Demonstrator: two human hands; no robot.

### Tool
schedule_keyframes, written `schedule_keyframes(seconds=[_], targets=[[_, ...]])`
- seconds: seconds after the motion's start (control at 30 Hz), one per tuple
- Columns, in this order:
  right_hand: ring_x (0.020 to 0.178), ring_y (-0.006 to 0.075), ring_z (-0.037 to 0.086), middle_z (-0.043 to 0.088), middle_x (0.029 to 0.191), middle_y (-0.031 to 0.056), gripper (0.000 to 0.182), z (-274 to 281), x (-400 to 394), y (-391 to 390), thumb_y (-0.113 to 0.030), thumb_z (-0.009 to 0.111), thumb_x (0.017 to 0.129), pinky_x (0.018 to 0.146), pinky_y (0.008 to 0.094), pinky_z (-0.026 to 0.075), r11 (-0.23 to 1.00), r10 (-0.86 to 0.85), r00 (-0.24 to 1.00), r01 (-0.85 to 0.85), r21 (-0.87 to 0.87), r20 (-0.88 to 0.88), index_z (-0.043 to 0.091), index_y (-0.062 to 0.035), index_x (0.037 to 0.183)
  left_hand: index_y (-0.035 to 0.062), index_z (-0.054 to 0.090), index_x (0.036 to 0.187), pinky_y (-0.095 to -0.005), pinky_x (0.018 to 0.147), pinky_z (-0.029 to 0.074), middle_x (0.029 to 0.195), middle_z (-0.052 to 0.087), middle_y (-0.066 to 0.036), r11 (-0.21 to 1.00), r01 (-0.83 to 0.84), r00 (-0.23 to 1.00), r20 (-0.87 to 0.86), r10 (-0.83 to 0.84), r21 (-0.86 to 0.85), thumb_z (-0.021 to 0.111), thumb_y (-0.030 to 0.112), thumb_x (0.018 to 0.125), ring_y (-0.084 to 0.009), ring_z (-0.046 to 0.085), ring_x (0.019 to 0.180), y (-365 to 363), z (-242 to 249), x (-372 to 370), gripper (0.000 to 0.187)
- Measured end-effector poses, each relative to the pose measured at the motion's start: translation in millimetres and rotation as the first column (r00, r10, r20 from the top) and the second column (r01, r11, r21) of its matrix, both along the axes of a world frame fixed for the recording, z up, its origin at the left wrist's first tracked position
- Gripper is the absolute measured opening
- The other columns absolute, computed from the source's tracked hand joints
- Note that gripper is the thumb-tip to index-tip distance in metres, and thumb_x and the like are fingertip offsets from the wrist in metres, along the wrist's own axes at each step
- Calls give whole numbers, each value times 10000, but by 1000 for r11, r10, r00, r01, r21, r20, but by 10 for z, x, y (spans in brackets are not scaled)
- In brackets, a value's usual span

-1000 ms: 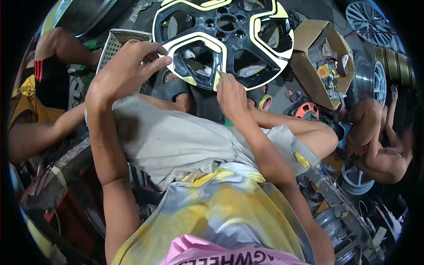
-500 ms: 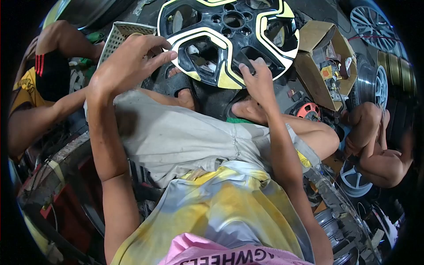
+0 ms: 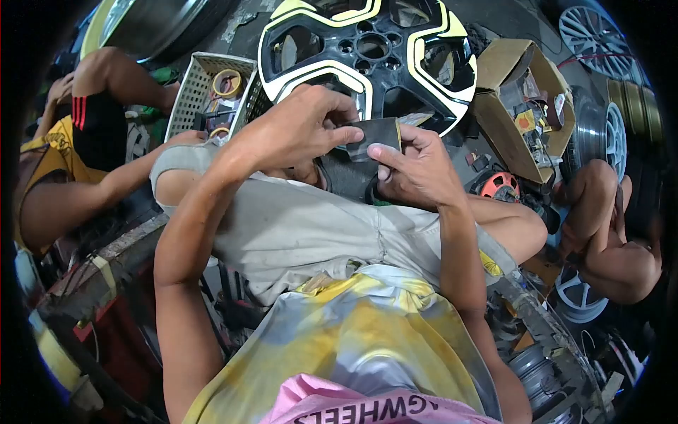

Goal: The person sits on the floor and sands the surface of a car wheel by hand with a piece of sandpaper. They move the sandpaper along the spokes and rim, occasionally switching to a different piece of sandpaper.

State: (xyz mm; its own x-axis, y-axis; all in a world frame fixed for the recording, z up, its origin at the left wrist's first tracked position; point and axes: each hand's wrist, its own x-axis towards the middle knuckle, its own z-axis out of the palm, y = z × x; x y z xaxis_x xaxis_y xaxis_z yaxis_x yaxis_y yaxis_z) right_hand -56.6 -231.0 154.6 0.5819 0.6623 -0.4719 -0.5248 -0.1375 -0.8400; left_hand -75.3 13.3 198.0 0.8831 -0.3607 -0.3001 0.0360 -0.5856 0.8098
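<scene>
Drawing left hand (image 3: 300, 121) off alloy wheel (image 3: 374, 79), pinching dark sandpaper-like sheet (image 3: 376, 134) with right hand (image 3: 425, 169) too, leaving wheel unheld.

Yellow-grey shirt (image 3: 367, 325), seemingly tie-dyed; pale shorts (image 3: 318, 226)

Both arms reach forward over the lap with elbows bent, the left forearm (image 3: 201, 219) slanting inward and the right forearm (image 3: 461, 258) running nearly straight ahead, so that the hands come close together beyond the thighs. The left hand (image 3: 300, 127) is turned back upward, its fingers curled over and its thumb stretched toward the right hand (image 3: 422, 169), which pinches firmly, thumb laid flat on top and fingers bent behind, the wrist almost straight.
</scene>
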Motion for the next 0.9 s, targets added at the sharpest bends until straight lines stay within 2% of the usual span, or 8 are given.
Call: schedule_keyframes(seconds=[0.03, 0.1, 0.13, 0.27, 0.4, 0.53, 0.7, 0.9], targets=[[725, 84, 655, 704, 814, 28, 264, -2, 0, -17, -166, 779, 951, 655, 242, 538, 996, -80, 997, 79, 45, 17, 700, 27, 1112, -64, 693, 1058, -298, 692, 503, 846, 687, -87, 1000, 8, 1000, 7, -8, 4, 762, 201, 940, -136, 607, 756, -7, -13, -4, 298], [746, 83, 658, 707, 837, 29, 269, -8, 7, -39, -143, 789, 940, 669, 241, 540, 981, -169, 985, 165, 98, 38, 697, 30, 1125, -48, 703, 944, -315, 651, 505, 753, 688, -87, 972, -139, 978, -180, 105, -190, 766, 194, 936, -129, 641, 689, -27, 5, -13, 250], [764, 89, 663, 714, 863, 35, 284, -13, 6, -52, -133, 790, 938, 686, 244, 544, 971, -210, 977, 206, 122, 27, 693, 31, 1149, -26, 696, 911, -252, 619, 477, 764, 673, -16, 946, -195, 963, -232, 136, -258, 774, 184, 947, -50, 598, 695, -39, 27, -12, 227], [790, 102, 672, 735, 909, 51, 301, -32, -25, -63, -134, 787, 943, 719, 247, 548, 941, -299, 953, 287, 181, 44, 697, 33, 1177, 11, 697, 905, -201, 596, 460, 771, 658, 19, 810, -393, 903, -347, 252, -436, 801, 175, 934, -35, 569, 660, -97, -41, -38, 196], [788, 96, 669, 745, 928, 52, 280, -8, -34, -34, -145, 787, 945, 717, 244, 545, 927, -345, 934, 324, 192, 91, 718, 37, 1147, 9, 718, 979, -195, 644, 492, 831, 691, 6, 852, -322, 909, -387, 157, -412, 812, 164, 923, -31, 605, 711, -41, -72, -12, 190], [784, 70, 649, 733, 902, 25, 274, -9, -30, -92, -155, 788, 947, 705, 233, 535, 967, -233, 966, 217, 138, 116, 735, 46, 1125, 13, 714, 1004, -191, 729, 484, 924, 676, 42, 807, -406, 887, -398, 234, -429, 795, 134, 937, -15, 582, 826, -89, 26, -23, 159], [780, 57, 636, 724, 902, 10, 267, 45, -54, -102, -150, 794, 940, 692, 231, 536, 984, -158, 982, 149, 95, 101, 739, 34, 1126, -6, 734, 996, -198, 749, 496, 947, 692, 21, 867, -317, 920, -347, 183, -385, 781, 142, 950, -23, 594, 850, -40, 29, -16, 162], [754, 58, 634, 704, 869, 2, 153, -90, -69, -116, -126, 797, 931, 659, 218, 527, 912, -314, 949, 309, 272, -24, 747, -13, 1021, -6, 739, 1026, -209, 741, 505, 910, 694, 26, 887, -295, 919, -358, 163, -354, 773, 156, 957, -30, 596, 832, -26, 34, -28, 180]])
